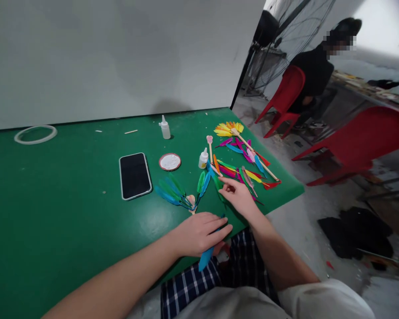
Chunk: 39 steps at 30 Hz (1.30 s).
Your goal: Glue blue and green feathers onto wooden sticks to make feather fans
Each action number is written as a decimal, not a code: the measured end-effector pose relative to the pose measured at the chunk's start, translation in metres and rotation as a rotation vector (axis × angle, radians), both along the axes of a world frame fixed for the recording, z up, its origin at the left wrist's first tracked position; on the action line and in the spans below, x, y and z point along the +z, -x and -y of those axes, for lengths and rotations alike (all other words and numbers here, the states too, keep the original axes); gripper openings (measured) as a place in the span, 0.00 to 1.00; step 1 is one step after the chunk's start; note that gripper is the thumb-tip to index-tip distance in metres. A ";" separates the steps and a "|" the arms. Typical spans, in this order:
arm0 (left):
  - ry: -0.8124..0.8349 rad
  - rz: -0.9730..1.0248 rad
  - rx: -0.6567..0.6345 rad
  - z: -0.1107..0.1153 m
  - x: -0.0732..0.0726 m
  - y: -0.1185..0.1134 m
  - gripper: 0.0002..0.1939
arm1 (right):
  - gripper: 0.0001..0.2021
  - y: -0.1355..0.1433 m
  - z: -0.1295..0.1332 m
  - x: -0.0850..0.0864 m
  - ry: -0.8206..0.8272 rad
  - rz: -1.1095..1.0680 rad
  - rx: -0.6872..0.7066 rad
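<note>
My left hand (202, 234) is at the table's near edge, fingers closed on a blue feather (206, 259) that points down toward my lap. Just beyond it lies a wooden stick with a heart-shaped end (191, 200), from which blue and green feathers (173, 190) fan out on both sides. To the right, my right hand (236, 195) has thumb and index finger curled at a green feather (218, 188) on the table. Past those fingers stands a small white glue bottle (203, 158). Loose feathers of several colours (242, 173) are spread beside the right hand.
A phone (135, 176), a round lid with white paste (170, 162) and another glue bottle (165, 128) are on the green table (86, 212). A yellow feather fan (228, 129) lies back right; a clear ring (36, 134) is far left. A person (314, 73) sits beyond.
</note>
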<state>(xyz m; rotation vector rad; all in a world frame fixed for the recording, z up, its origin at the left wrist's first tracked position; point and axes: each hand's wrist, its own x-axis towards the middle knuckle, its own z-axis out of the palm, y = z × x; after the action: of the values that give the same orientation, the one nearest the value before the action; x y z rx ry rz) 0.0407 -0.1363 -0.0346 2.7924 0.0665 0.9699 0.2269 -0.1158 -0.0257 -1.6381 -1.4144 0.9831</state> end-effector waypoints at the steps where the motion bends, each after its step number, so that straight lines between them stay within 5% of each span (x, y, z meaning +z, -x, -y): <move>1: 0.007 0.005 0.005 0.000 0.000 0.000 0.18 | 0.14 0.004 0.003 0.000 -0.002 -0.061 -0.025; 12: 0.016 0.010 0.042 -0.003 0.005 0.002 0.18 | 0.11 0.020 -0.009 -0.008 0.139 -0.330 -0.041; 18: 0.050 -0.032 0.030 -0.006 0.001 0.005 0.20 | 0.16 0.000 -0.015 -0.012 0.094 -0.139 -0.043; 23: 0.066 -0.023 0.030 -0.007 0.001 0.005 0.20 | 0.11 -0.048 -0.017 0.000 0.049 0.205 -0.157; 29: 0.080 -0.017 0.040 -0.007 0.001 0.004 0.21 | 0.08 -0.083 -0.008 0.000 0.171 0.500 -0.250; 34: 0.088 -0.015 0.040 -0.007 0.000 0.004 0.20 | 0.19 -0.077 -0.013 -0.006 0.170 0.500 -0.216; 39: 0.082 -0.009 0.055 -0.007 0.001 0.003 0.19 | 0.20 -0.075 -0.020 -0.003 0.171 0.304 -0.191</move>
<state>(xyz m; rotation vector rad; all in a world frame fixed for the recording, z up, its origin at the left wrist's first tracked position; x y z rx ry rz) 0.0379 -0.1295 -0.0336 2.7332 0.1814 0.9443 0.3018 -0.0960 -0.0286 -2.0781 -1.3630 0.7869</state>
